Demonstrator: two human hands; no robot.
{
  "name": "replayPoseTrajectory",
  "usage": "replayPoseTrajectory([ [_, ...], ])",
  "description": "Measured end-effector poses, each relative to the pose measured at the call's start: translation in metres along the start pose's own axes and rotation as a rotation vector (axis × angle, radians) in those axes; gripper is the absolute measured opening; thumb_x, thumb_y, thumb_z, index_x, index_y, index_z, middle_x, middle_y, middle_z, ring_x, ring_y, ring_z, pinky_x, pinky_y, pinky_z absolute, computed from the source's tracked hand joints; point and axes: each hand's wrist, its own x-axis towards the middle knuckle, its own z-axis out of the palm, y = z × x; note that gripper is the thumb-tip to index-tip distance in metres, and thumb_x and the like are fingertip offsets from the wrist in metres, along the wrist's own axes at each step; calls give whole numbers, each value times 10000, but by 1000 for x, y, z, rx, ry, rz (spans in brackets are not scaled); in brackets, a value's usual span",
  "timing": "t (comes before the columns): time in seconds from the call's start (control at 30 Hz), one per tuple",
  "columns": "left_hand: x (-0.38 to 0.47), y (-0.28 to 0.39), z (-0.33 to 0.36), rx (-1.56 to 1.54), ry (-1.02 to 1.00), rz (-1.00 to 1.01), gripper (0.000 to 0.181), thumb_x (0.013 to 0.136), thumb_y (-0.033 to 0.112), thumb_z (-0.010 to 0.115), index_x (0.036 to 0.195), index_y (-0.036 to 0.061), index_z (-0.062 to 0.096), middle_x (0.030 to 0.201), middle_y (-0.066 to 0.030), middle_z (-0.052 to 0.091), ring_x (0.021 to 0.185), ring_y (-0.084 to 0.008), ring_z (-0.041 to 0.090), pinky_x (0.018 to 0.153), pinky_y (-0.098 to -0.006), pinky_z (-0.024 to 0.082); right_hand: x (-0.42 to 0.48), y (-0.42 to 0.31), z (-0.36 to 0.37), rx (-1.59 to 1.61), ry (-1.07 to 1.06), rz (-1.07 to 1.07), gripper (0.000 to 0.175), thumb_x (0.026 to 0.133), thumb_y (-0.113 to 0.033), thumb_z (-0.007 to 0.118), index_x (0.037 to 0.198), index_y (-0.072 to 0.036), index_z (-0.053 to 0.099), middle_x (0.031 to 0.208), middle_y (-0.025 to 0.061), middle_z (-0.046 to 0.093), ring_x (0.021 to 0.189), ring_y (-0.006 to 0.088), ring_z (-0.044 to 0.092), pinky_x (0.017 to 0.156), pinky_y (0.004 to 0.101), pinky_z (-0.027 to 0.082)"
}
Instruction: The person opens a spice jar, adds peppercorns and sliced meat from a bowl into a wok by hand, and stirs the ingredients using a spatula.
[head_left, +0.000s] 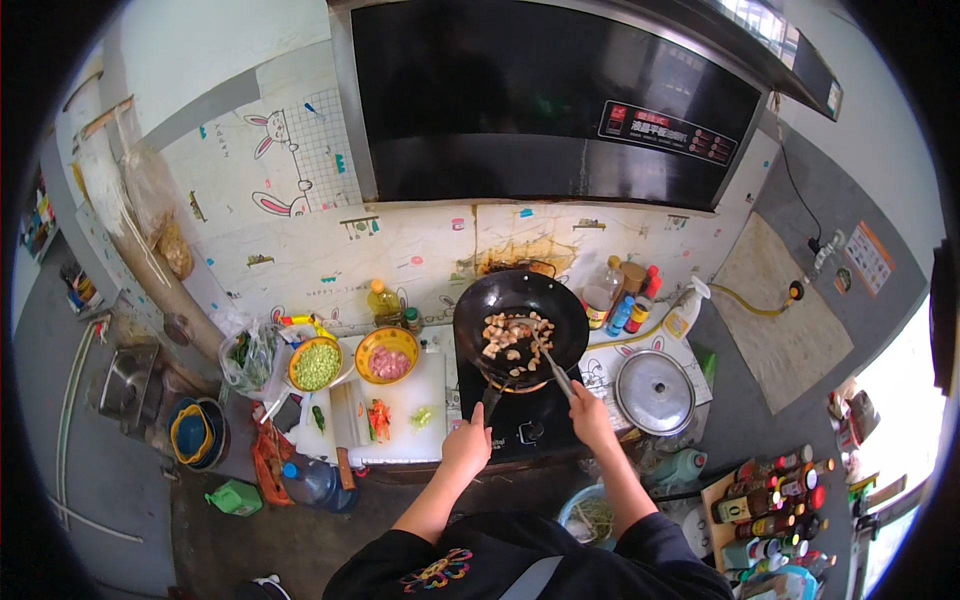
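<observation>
A black wok (480, 300) sits over the burner of a black gas stove (480, 442). Browned pieces of food (496, 335), perhaps meat, lie scattered in it. My left hand (466, 444) is closed around the wok's dark handle (491, 401). In my right hand (590, 414) is the handle of a metal spatula (557, 373), its head down among the pieces. Left of the stove, a white cutting board (405, 397) bears a cleaver (348, 427), chopped red pepper (379, 420), a green pepper (319, 418) and chopped pale green bits (421, 417).
Behind the board stand bowls of chopped green vegetable (316, 365) and raw meat (389, 362), with an oil bottle (385, 302) nearby. Right of the wok are seasoning bottles (619, 315), a spray bottle (686, 309) and a metal lid (655, 391). A range hood (540, 112) hangs above.
</observation>
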Motion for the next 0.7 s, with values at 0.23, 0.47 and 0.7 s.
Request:
replayPoseTrajectory([
  [0.23, -2, -4, 4, 8, 19, -6, 516, 861, 249, 484, 1317, 46, 356, 777, -220, 600, 655, -354, 608, 589, -440, 500, -23, -27, 22, -183, -45, -5, 382, 864, -212, 472, 1213, -60, 495, 827, 280, 589, 795, 439, 569, 712, 502, 462],
  [0.47, -1, -6, 6, 2, 16, -13, 530, 855, 256, 497, 1324, 61, 345, 805, -218, 596, 663, -346, 610, 589, -435, 500, -48, -35, -25, -241, -77, 66, 347, 843, -152, 515, 1180, -69, 536, 937, 254, 590, 883, 411, 568, 765, 432, 461],
  [0.7, -1, -9, 9, -9, 31, -12, 525, 853, 260, 502, 1318, 66, 356, 777, -196, 588, 655, -339, 606, 575, -431, 494, -59, -40, -56, -132, -55, 31, 332, 856, -120, 507, 1173, -27, 535, 666, 132, 573, 611, 189, 566, 611, 311, 458],
])
